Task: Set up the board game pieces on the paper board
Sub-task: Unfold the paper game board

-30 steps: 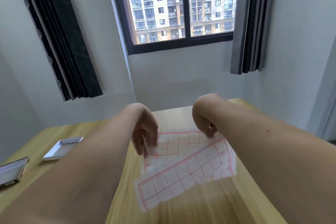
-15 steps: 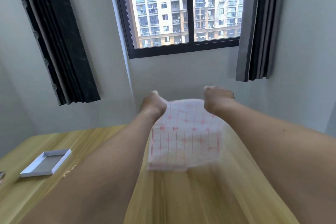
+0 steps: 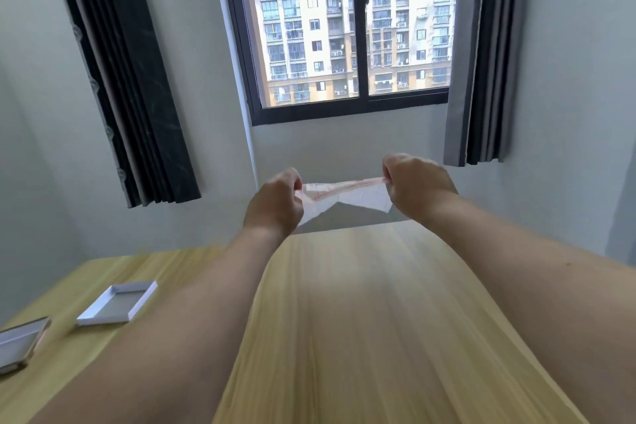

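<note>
Head view only. Paper board (image 3: 344,194) is held up in the air past the far edge of the table (image 3: 361,320), stretched between both hands and seen almost edge-on, with red grid lines faintly visible. Left hand (image 3: 275,203) is pinched shut on the sheet's left end; right hand (image 3: 416,186) is pinched shut on its right end. Sheet sags and creases in the middle, with one corner hanging down near the left hand.

Handling, as judged: paper is very light, thin and floppy, with no stiffness of its own, so it can be torn easily if pulled too hard and can be caught by any draught. Best held at opposite edges or corners, as now, and lowered flat with light tension. Fold creases will likely need smoothing down once it is laid.

White tray (image 3: 117,303) lies on the table's left part; a second box (image 3: 20,344) is cut off at the left edge. No game pieces can be seen. Board is not yet laid down, so the task is judged at an early step.
</note>
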A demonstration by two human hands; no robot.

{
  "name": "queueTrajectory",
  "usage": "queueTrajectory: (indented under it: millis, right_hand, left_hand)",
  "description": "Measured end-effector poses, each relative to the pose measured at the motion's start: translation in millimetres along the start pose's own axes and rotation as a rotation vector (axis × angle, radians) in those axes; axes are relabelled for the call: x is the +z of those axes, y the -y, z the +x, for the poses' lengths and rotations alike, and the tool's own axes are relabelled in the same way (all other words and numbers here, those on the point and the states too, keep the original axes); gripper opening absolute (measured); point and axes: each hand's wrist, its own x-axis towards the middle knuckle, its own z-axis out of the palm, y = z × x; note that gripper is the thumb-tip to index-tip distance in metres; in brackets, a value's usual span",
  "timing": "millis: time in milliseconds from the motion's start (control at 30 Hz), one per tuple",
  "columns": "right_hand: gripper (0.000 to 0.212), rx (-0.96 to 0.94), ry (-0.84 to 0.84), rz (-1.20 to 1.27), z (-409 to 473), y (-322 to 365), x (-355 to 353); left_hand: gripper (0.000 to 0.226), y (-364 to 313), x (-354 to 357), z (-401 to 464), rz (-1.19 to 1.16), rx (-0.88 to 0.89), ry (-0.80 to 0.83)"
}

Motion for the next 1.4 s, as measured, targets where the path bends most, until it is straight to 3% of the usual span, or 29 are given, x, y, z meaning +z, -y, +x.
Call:
queueTrajectory:
  millis: [133, 433, 667, 800, 967, 1167, 1400]
  right_hand:
    - [0.012, -0.027, 0.203, -0.059, -51, 6, -5]
    - [0.018, -0.022, 0.477, -0.085, -143, 13, 13]
    - [0.025, 0.070, 0.867, -0.071, -199, 17, 21]
    - [0.014, 0.141, 1.042, -0.030, -208, 19, 14]
    - [0.019, 0.212, 0.904, 0.064, -191, 9, 15]
    - [0.045, 0.218, 0.819, 0.142, -165, 4, 49]
    - [0.051, 0.154, 0.841, 0.107, -149, 4, 91]
  left_hand:
    - [0.017, 0, 6, -55, 0.042, -0.018, 0.110]
    - [0.025, -3, 20, -148, 0.234, -0.015, 0.421]
    - [0.022, 2, 28, -204, 0.171, -0.064, 0.694]
    - [0.033, 7, 27, -219, 0.078, -0.071, 0.844]
    - [0.035, 5, 23, -212, -0.009, -0.128, 0.723]
    - [0.039, -16, 42, -180, -0.190, -0.153, 0.530]
    - [0.054, -24, 102, -163, 0.094, -0.035, 0.683]
